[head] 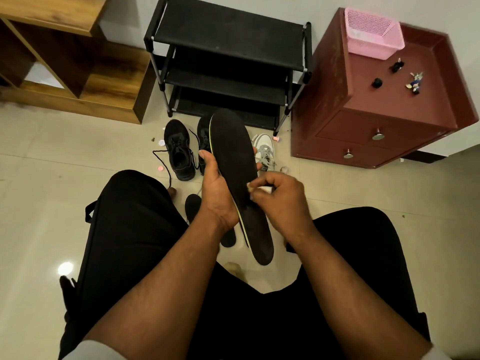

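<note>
A long black insole [233,154] with a thin pale green edge stands nearly upright in front of me, above my knees. My left hand [217,193] grips it from the left side, fingers wrapped behind it. My right hand [279,201] pinches a small white wad [265,188], perhaps cloth or tissue, and presses it against the insole's face near the middle. A second black insole [193,206] lies on the floor below, partly hidden by my left arm.
On the tiled floor stand a pair of black laced sneakers [179,149] and a white shoe [265,149]. Behind them are a black shoe rack [228,61], a wooden shelf unit [78,74] to the left, and a maroon drawer cabinet [376,118] holding a pink basket [374,32].
</note>
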The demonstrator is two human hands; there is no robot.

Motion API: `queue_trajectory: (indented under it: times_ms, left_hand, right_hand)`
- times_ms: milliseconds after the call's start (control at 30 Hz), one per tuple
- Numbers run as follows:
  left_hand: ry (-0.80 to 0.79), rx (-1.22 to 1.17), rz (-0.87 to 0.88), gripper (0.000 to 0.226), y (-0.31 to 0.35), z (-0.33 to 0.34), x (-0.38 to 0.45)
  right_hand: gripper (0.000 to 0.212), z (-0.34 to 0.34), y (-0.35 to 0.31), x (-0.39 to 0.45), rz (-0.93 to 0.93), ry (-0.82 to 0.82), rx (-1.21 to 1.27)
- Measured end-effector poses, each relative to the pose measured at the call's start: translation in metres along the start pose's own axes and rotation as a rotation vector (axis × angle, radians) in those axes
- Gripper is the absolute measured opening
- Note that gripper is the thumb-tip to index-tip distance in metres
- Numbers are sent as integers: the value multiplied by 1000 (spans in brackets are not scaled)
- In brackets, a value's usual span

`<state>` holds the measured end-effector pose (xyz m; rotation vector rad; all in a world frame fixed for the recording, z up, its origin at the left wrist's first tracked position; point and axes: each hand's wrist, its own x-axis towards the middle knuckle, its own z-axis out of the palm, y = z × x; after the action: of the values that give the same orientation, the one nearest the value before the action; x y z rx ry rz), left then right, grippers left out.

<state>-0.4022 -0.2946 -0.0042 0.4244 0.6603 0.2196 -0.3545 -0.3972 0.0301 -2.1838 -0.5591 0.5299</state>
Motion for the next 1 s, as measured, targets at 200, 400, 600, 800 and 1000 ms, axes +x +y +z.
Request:
queue_trajectory:
  times_ms: [200,400,600,800,1000]
  left_hand:
    - [23,-21,30,95,0,-3,4]
    - [35,-55,28,101,1,-4,3]
    - [90,-19,64,100,3,-5,4]
    - [123,-30,42,97,3,-4,1]
    - [186,-1,55,90,4,-3,0]
  right_hand:
    - [15,-2,-3,-10,-2,-96,40]
    - [16,-2,5,-14,-21,-70,-70]
    - [15,0,-2,-21,-120,-86,-111]
    - [12,0,5,-18,-262,-110,-193]
    - [12,2,15,-16,-391,-112,-275]
